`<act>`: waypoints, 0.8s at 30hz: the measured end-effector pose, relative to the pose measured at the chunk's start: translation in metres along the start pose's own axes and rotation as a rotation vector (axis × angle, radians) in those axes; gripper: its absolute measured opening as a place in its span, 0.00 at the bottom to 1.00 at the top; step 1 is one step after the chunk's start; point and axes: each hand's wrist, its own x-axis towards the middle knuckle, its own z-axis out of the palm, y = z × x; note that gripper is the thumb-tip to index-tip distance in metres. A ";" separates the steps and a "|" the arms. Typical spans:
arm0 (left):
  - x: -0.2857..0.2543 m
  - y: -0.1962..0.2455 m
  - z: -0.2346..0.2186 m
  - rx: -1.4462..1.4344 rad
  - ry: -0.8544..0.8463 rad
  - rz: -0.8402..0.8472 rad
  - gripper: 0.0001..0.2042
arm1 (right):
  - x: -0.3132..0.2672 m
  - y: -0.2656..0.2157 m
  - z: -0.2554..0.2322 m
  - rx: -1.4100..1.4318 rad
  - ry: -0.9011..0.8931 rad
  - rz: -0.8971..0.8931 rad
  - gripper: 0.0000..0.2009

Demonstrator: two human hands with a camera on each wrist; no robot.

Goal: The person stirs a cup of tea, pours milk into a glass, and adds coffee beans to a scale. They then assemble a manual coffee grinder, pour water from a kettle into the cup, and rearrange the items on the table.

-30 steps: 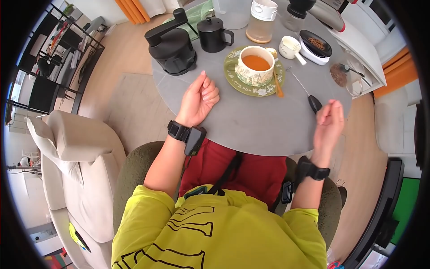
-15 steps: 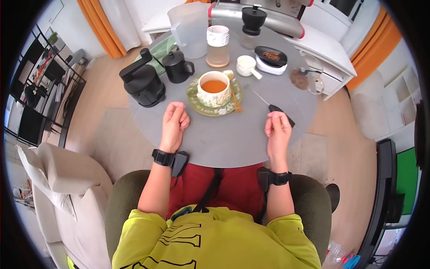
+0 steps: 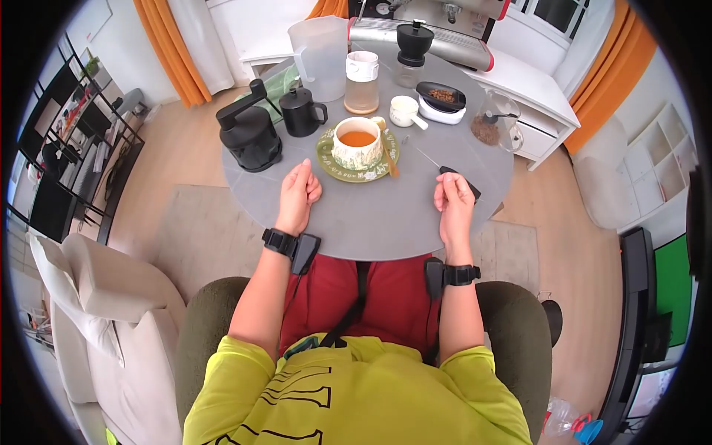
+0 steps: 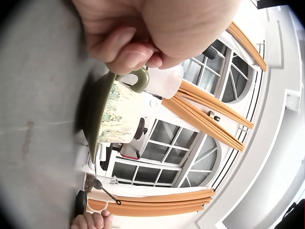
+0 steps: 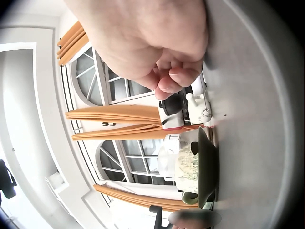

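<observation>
Left hand [image 3: 298,199] rests on its side upon the grey table [image 3: 371,230], fingers loosely curled, holding nothing; near it stands the black grinder [image 3: 251,141]; next comes the patterned cup [image 3: 357,148] with orange-brown liquid, on a green saucer [image 3: 331,165]; right hand [image 3: 455,211] is likewise loosely curled and empty, beside the black-handled tool [image 3: 461,182].

Green plate [image 3: 337,173]: rim lettering, too small for me to read | my yellow shirt [image 3: 371,393]: black outlined letters, no word I can read
</observation>
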 end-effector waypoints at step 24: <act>-0.001 0.006 -0.001 0.076 0.007 -0.098 0.16 | 0.000 0.003 0.001 -0.091 0.004 -0.009 0.10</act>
